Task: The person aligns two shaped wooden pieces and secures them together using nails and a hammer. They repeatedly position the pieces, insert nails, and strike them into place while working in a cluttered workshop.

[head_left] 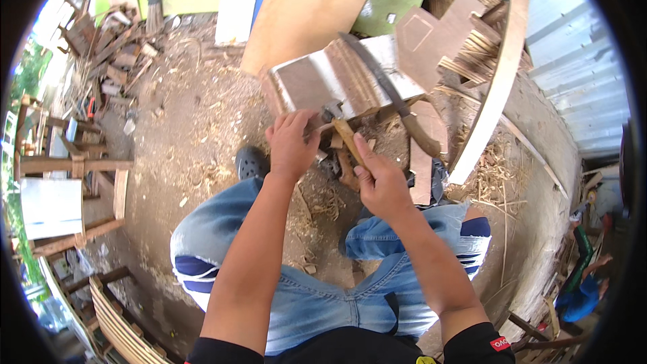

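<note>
My right hand grips the wooden handle of a hammer, with its dark metal head over the near edge of a wooden workpiece. Close to that head, my left hand is closed at the workpiece's near left corner, thumb and fingers bent together; what they pinch is hidden. The workpiece has brown and white faces, and a stack of grooved wooden strips lies across it. A long, dark, curved blade with a wooden handle rests over its right part.
A long curved plank leans at the right, beside stacked cut wood. Large boards stand behind the workpiece. Scrap wood piles up at far left, near wooden frames. Shavings litter the floor.
</note>
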The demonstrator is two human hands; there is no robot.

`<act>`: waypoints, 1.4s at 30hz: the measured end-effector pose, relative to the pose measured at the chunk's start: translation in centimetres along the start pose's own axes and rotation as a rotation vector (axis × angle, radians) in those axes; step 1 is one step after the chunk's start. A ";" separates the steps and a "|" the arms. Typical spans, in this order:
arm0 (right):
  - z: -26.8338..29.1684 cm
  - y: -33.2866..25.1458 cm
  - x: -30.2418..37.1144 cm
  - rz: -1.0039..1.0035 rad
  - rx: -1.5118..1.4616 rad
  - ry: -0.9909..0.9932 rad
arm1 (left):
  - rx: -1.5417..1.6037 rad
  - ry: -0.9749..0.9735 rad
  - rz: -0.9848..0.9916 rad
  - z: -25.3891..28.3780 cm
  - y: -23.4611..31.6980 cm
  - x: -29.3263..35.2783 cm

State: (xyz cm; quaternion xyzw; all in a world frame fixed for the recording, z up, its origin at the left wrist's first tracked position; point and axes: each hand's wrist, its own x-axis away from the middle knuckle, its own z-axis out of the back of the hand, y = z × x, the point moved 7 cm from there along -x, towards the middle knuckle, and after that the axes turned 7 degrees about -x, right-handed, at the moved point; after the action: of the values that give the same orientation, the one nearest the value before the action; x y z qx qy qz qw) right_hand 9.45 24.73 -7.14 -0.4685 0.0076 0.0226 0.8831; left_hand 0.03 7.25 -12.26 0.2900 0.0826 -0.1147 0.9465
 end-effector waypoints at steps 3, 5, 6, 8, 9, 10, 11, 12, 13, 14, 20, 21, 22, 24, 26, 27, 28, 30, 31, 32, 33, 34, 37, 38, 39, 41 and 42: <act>1.6 -0.2 -0.3 0.013 -0.107 0.119 | -0.047 0.048 -0.050 0.1 0.6 0.1; 3.6 -0.4 -0.6 0.077 -0.183 0.263 | -0.048 0.088 -0.085 0.4 0.9 0.1; 4.6 0.0 -0.7 0.041 -0.239 0.316 | -0.036 0.095 -0.095 0.5 0.9 0.1; 7.2 1.1 -0.7 -0.029 -0.220 0.442 | -0.042 0.077 -0.108 0.6 0.8 0.0; 8.5 1.8 -0.6 -0.073 -0.217 0.499 | -0.059 0.055 -0.108 0.6 0.7 0.0; 9.7 3.1 -0.6 -0.149 -0.279 0.497 | -0.078 0.035 -0.106 0.6 0.6 -0.1; 11.1 4.3 -0.5 -0.231 -0.195 0.542 | -0.082 0.025 -0.106 0.7 0.6 -0.1; 12.4 5.4 -0.5 -0.264 -0.126 0.586 | -0.087 0.016 -0.104 0.7 0.6 -0.2; 13.7 6.4 -0.5 -0.260 -0.055 0.631 | -0.091 0.004 -0.100 0.8 0.6 -0.4; 14.6 8.3 -0.8 -0.367 0.010 0.632 | -0.065 -0.023 -0.090 0.8 0.6 -0.6; 16.1 20.5 -2.2 -0.721 0.154 0.526 | 0.036 -0.214 -0.043 0.9 0.3 -1.9; 15.7 22.0 -2.1 -0.726 0.163 0.504 | 0.034 -0.216 -0.053 1.0 0.5 -2.0; 15.1 23.2 -1.6 -0.733 0.158 0.471 | 0.026 -0.229 -0.040 1.1 0.5 -1.9; 12.8 26.0 -0.8 -0.885 0.155 0.320 | -0.046 -0.202 -0.105 1.5 1.2 -1.9; 10.9 27.6 0.5 -0.948 0.169 0.279 | -0.121 -0.194 -0.116 1.7 1.5 -1.8; 10.0 28.1 1.0 -0.954 0.192 0.266 | -0.146 -0.236 -0.105 1.6 1.5 -1.9; 9.2 28.6 1.5 -0.959 0.219 0.258 | -0.164 -0.270 -0.105 1.6 1.5 -1.9; 7.7 29.5 2.3 -0.968 0.246 0.233 | -0.225 -0.309 -0.158 1.6 1.8 -2.1; 7.2 30.0 2.8 -0.980 0.266 0.228 | -0.265 -0.316 -0.206 1.5 2.1 -2.3; 6.7 30.4 3.1 -0.973 0.262 0.209 | -0.304 -0.314 -0.261 1.4 2.4 -2.3; 6.3 30.8 3.2 -0.944 0.279 0.191 | -0.291 -0.291 -0.269 1.5 2.5 -2.5; 6.0 31.2 3.3 -0.932 0.302 0.173 | -0.278 -0.258 -0.282 1.7 2.7 -2.7; 5.3 32.1 3.8 -0.936 0.353 0.154 | -0.254 -0.249 -0.335 2.0 3.1 -3.6; 5.0 32.3 4.1 -0.949 0.380 0.139 | -0.243 -0.235 -0.358 2.6 3.3 -3.6; 4.9 32.4 4.0 -0.916 0.378 0.149 | -0.219 -0.246 -0.257 3.1 2.7 -3.8; 4.7 32.8 4.2 -0.883 0.391 0.171 | -0.151 -0.220 -0.103 4.2 1.9 -4.2; 4.5 33.3 4.3 -0.881 0.364 0.168 | -0.120 -0.194 -0.071 4.7 1.9 -4.2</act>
State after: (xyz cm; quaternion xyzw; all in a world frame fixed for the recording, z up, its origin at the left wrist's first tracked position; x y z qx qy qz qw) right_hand 12.16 47.24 -32.26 -0.2655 -0.1166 -0.3931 0.8726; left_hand -3.12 6.78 -6.43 0.2174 0.0074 -0.1707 0.9610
